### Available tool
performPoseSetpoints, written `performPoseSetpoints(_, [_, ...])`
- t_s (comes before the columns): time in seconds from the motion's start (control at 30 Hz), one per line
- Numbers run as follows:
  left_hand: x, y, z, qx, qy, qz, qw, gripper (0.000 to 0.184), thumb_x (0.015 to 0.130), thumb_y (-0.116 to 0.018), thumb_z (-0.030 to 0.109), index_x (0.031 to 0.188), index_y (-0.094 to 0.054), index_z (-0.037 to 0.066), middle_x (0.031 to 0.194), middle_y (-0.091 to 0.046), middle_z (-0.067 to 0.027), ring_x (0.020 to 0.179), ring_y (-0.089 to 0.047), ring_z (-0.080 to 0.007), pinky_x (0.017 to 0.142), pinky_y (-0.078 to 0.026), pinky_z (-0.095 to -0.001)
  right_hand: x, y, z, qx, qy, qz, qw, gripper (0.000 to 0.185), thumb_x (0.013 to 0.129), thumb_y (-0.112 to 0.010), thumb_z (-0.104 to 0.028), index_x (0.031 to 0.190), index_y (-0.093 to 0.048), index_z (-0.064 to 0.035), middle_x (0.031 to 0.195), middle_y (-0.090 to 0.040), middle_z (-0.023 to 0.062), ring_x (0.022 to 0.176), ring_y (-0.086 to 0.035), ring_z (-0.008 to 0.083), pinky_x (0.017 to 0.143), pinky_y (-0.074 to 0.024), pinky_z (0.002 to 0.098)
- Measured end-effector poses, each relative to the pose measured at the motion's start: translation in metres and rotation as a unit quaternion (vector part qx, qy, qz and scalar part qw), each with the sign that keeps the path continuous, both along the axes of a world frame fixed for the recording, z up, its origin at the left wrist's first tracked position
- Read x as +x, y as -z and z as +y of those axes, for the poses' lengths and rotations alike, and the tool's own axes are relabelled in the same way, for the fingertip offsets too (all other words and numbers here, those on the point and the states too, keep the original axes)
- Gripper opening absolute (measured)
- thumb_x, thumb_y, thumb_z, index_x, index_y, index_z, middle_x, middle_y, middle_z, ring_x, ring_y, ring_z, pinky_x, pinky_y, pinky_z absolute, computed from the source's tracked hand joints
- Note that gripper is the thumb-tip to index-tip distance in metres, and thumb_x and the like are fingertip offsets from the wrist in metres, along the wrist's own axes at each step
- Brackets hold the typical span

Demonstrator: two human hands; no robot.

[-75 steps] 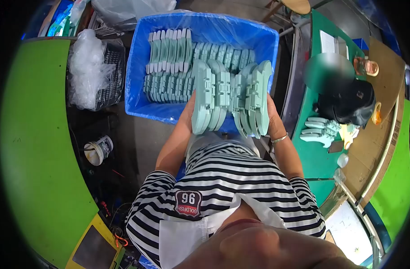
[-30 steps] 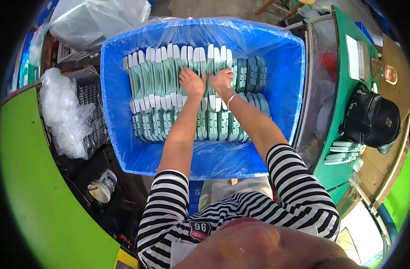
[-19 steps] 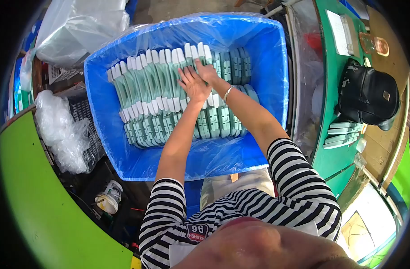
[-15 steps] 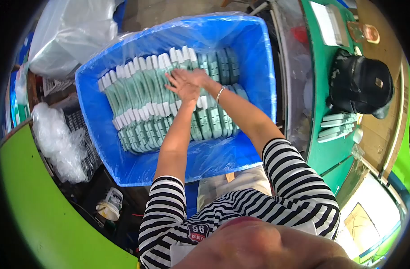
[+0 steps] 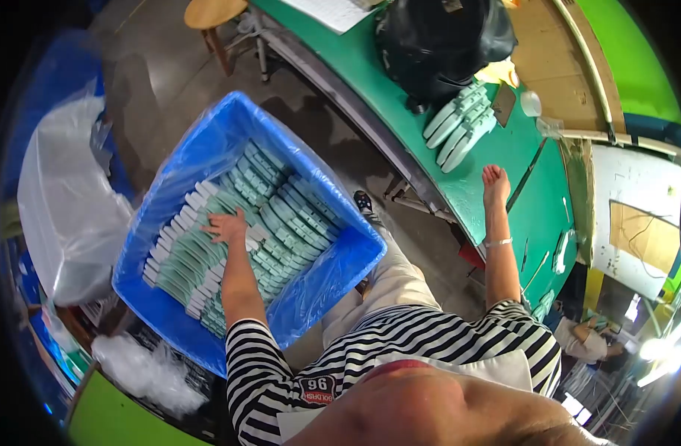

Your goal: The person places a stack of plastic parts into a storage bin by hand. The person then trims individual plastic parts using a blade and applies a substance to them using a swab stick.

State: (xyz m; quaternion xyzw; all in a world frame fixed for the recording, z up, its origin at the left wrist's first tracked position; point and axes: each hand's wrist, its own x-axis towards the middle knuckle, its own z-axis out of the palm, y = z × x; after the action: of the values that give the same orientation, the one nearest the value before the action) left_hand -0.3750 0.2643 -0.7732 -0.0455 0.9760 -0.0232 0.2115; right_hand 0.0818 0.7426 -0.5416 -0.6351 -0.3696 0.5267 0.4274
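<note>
In the blue bin [image 5: 363, 260], the left hand [image 5: 225, 225] is resting over a row of pale green pieces [image 5: 180, 260], its fingers spreading wide and pinching nothing; how firmly the palm is pressing, I cannot tell. That spread seems to be suiting the row, since several narrow edges are lying side by side there and a wide hand is covering more than one. The pieces are standing close together, their white ends [image 5: 162, 249] lining up along the row; set this way, they are probably propping one another and saving room. Nearer the bin's right wall, further green pieces [image 5: 303, 215] are sitting in tight ranks, their ridged sides showing. Clear plastic film [image 5: 307, 297] is lining the bin, presumably guarding the pieces from rubbing its walls. To the right of the bin and well apart from it, the right hand [image 5: 495, 182] is hanging over the green table [image 5: 541, 208]; its fingers are looking bent and close together, with nothing visible between them, though I cannot tell how fully they are curling. Also right of the bin, a small batch of green pieces [image 5: 467, 141] is lying on the table between that hand and a black bag [image 5: 441, 41], likely nesting together for easy grasping.
</note>
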Motion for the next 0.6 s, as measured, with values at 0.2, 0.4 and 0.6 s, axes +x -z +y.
performPoseSetpoints(0.2, [-0.007, -0.027, 0.007, -0.01, -0.015, -0.072, 0.997, 0.111, 0.082, -0.051, 0.067, 0.146, 0.003, -0.006, 0.152, -0.014, -0.0213, 0.141, 0.017, -0.0432, 0.104, -0.015, -0.0708, -0.042, 0.003, 0.052, -0.159, -0.144, 0.319, 0.923, 0.08, 0.099, -0.027, -0.054, 0.141, -0.021, 0.0133, 0.146, -0.031, 0.0291, 0.135, -0.034, 0.0384, 0.112, -0.0297, 0.0469])
performPoseSetpoints(0.4, [-0.011, -0.028, 0.011, -0.019, -0.032, -0.094, 0.995, 0.112, 0.081, -0.054, 0.065, 0.147, 0.005, -0.003, 0.154, -0.011, -0.0199, 0.141, 0.017, -0.0421, 0.104, -0.018, -0.0697, -0.079, 0.029, 0.065, -0.152, -0.188, 0.614, 0.752, 0.062, 0.098, -0.037, -0.05, 0.135, -0.043, -0.001, 0.14, -0.045, 0.0182, 0.13, -0.04, 0.0357, 0.113, -0.0221, 0.0526])
performPoseSetpoints(0.6, [-0.011, -0.026, 0.008, -0.019, -0.032, -0.086, 0.996, 0.112, 0.081, -0.056, 0.064, 0.148, 0.004, -0.002, 0.154, -0.011, -0.0189, 0.142, 0.016, -0.0417, 0.104, -0.019, -0.0698, -0.098, 0.034, 0.051, -0.113, -0.167, 0.645, 0.737, 0.057, 0.093, -0.054, -0.046, 0.136, -0.047, -0.0085, 0.139, -0.048, 0.014, 0.128, -0.043, 0.0342, 0.109, -0.032, 0.0531])
